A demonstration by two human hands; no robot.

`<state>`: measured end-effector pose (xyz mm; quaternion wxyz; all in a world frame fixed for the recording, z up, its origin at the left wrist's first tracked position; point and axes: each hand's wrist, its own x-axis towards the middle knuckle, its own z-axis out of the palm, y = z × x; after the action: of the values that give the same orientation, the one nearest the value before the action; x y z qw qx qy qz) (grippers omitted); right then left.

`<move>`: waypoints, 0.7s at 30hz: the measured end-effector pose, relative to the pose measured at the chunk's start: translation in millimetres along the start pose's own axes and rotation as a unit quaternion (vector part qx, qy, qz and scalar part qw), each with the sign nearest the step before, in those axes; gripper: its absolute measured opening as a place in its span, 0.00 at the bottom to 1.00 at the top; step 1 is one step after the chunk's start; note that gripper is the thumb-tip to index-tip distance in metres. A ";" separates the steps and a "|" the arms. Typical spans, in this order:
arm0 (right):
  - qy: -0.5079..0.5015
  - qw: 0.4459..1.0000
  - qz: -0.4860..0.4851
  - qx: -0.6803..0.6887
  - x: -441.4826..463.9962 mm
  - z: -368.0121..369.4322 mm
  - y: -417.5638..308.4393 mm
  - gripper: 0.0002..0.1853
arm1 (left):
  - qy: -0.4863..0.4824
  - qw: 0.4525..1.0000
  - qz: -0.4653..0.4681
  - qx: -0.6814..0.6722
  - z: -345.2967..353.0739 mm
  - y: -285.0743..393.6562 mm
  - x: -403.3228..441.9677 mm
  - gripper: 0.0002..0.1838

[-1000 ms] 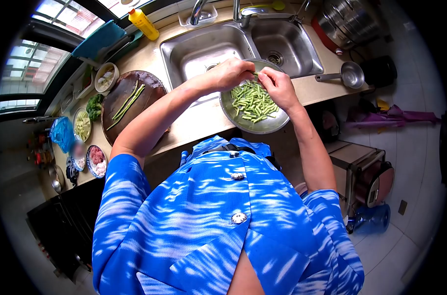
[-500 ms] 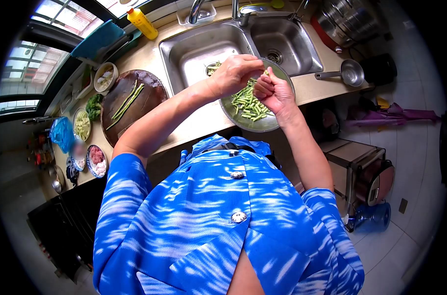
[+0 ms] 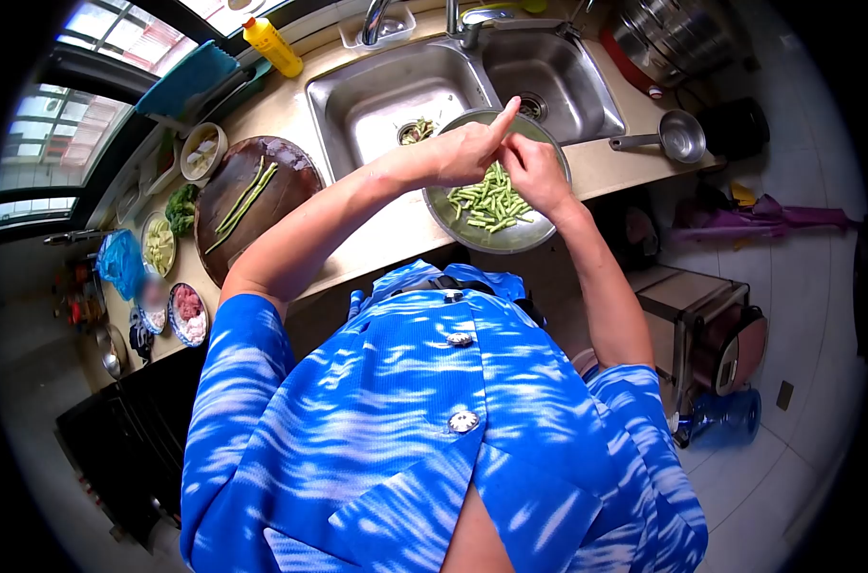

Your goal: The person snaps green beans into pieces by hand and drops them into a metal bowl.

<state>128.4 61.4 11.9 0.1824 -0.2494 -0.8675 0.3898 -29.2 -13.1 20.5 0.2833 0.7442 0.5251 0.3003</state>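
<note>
My left hand [image 3: 472, 155] and my right hand [image 3: 539, 174] meet over a wide bowl [image 3: 505, 244]. The bowl holds many short pieces of green bean [image 3: 491, 201]. On my left hand the index finger points out past the right hand, while the other fingers are mostly hidden. My right hand is curled closed against it. Whatever lies between the fingers is hidden. To the left, a few long green beans [image 3: 246, 208] lie on a round dark cutting board [image 3: 290, 177].
Behind the bowl is a double steel sink [image 3: 357, 100] with scraps [image 3: 417, 131] at its left drain. A small saucepan [image 3: 682, 138] stands on the right of the counter. At left are broccoli [image 3: 180, 210], a plate of meat [image 3: 187, 313] and a yellow bottle [image 3: 273, 46].
My left hand has moved slightly down, its index finger now stretched out. My right hand has turned knuckles up. The green tip at its fingers no longer shows; scraps at the drain show more.
</note>
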 end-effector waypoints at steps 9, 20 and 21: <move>0.060 0.997 0.020 0.032 2.3 -10.8 -8.2 0.09 | -0.026 0.998 -0.056 0.034 -17.2 -1.8 -6.7 0.15; 0.003 0.859 0.208 0.468 -2.7 3.6 -15.6 0.19 | 0.082 0.995 -0.007 -0.053 -10.4 16.1 -8.9 0.07; 0.003 0.859 0.209 0.468 -4.4 4.4 -10.8 0.19 | 0.085 0.996 0.012 -0.016 -12.0 16.5 -8.3 0.06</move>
<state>126.6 50.1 16.8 0.1945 -0.3110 -0.5103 0.7778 -30.2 -24.4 39.3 0.2465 0.7175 0.5334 0.3741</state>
